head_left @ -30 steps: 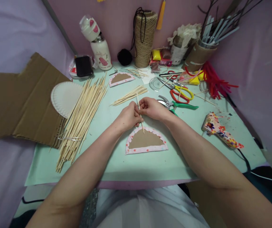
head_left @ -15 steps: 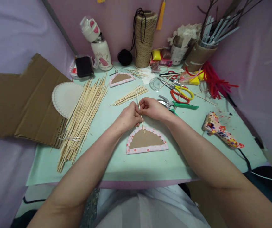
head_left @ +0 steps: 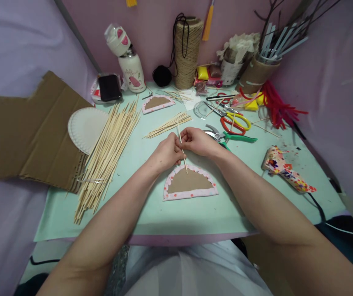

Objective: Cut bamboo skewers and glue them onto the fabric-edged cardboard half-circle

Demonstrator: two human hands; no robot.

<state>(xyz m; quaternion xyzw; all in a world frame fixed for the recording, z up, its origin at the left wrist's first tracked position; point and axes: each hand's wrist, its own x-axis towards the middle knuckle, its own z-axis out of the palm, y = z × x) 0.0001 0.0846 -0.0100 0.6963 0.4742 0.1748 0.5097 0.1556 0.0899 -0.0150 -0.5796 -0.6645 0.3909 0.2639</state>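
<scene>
My left hand [head_left: 170,150] and my right hand [head_left: 197,139] both pinch one thin wooden stick [head_left: 181,142], close together along its length. The stick slants, its lower end over the curved top edge of a half-round cardboard piece [head_left: 190,182]. That piece has a pale pink fabric border with red dots and lies flat in front of me. Whether the stick's tip touches the cardboard I cannot tell. Behind my hands lies a small pile of sticks [head_left: 168,124]. Farther back is a second, similar half-round piece [head_left: 158,103].
At left, a big bundle of sticks [head_left: 107,160] overlaps a white paper plate [head_left: 85,127] and cardboard [head_left: 31,135]. Pruning shears [head_left: 238,137] and scissors [head_left: 233,125] lie right of my hands. A flower-patterned tool [head_left: 287,168] with a cord is at far right. A twine cone [head_left: 188,53] stands behind.
Almost nothing differs. Both hands keep the same pinch on the stick, and the view has shifted very slightly.
</scene>
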